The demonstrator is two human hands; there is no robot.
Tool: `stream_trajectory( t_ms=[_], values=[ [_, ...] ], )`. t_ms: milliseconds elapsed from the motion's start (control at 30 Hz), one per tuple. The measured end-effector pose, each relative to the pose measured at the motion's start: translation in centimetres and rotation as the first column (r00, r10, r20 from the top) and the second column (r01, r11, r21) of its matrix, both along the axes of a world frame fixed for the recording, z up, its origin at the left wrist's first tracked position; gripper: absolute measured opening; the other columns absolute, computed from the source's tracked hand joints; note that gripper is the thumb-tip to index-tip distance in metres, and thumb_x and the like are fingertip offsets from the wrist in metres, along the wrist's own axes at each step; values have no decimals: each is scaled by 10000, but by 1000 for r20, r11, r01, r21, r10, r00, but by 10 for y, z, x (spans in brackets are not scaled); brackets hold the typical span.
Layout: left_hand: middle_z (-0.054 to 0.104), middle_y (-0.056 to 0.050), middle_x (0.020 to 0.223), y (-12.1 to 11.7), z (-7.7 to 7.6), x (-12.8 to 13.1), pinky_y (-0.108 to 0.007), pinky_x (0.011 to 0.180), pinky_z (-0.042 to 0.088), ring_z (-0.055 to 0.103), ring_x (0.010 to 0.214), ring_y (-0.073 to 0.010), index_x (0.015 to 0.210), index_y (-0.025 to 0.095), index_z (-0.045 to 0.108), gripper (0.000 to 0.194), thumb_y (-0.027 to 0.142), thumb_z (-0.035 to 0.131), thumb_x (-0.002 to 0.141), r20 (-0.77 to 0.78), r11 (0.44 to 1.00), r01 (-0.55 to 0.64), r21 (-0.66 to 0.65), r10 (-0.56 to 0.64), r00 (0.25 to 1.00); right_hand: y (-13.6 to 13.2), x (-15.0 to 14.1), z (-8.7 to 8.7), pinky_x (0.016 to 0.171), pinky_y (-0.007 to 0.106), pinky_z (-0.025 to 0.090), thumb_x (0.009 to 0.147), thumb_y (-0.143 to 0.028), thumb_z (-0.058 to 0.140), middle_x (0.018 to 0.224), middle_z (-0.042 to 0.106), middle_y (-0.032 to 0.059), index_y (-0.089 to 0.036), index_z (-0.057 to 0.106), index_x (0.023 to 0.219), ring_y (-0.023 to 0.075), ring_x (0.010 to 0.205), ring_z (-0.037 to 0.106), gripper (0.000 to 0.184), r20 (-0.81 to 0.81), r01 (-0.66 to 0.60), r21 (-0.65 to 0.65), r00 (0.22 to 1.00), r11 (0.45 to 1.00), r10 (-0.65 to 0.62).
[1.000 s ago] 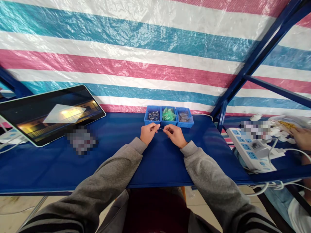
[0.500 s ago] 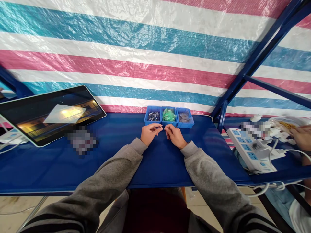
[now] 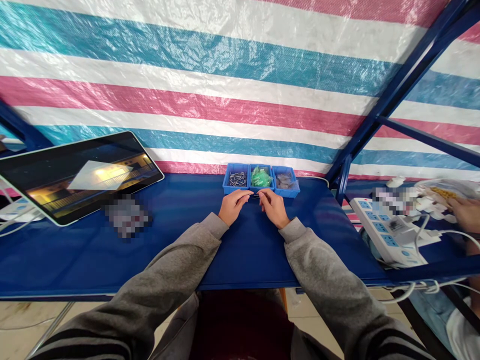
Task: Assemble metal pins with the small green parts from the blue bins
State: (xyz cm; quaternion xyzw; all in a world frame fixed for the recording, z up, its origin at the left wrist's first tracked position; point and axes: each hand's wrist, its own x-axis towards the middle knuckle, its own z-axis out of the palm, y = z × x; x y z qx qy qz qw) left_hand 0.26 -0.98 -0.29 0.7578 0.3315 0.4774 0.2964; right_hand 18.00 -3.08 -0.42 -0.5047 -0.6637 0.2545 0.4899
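1. Our right hand (image 3: 275,207) pinches a thin, dark, straight piece (image 3: 254,195).
2. It lies between our separated hands, reaching toward our left hand (image 3: 232,206); whether those fingertips grip it, we cannot tell.

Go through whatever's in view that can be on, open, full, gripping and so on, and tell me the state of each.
Left hand: fingertips together, grip unclear
Right hand: seemingly pinching a thin piece
Left bin: open, holding metal pins
Middle bin: open, holding green pieces
Right bin: open, holding greyish pieces
Screen: on, picture showing
Power strip: plugged into
Clear bag: holding yellow pieces
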Motion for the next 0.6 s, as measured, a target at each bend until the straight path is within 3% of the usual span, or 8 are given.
stream_trajectory(
  t_ms=[67,400,500,600],
  values=[
    [668,-35,710,1,0,-1,-229,584,461,576,586,-119,941,163,709,302,421,555,912,-49,999,-20,45,22,999,0,0,1,526,252,438,928,-413,445,591,559,-30,-195,613,900,117,443,535,277,-5,13,19,1000,1000,-13],
    [539,64,497,-4,5,0,-210,535,407,463,454,-92,1105,164,610,318,394,574,889,-24,994,-17,-108,14,1000,-3,-2,0,518,255,451,858,-458,589,715,628,15,-185,645,879,120,501,541,280,15,-185,37,983,982,184],
    [572,48,530,-4,4,1,-206,510,409,465,450,-88,1082,165,621,327,413,590,871,27,988,-6,-152,10,1000,-3,-1,0,535,253,454,886,-475,548,693,616,7,-188,626,837,113,488,534,301,17,-170,39,985,985,170],
    [652,-7,649,-1,1,1,-209,490,429,514,490,-96,939,160,670,311,446,646,819,79,986,-6,-169,20,997,-3,0,3,552,252,456,917,-511,479,601,565,-15,-195,593,771,113,469,522,366,27,-95,26,995,995,94]
  ],
)
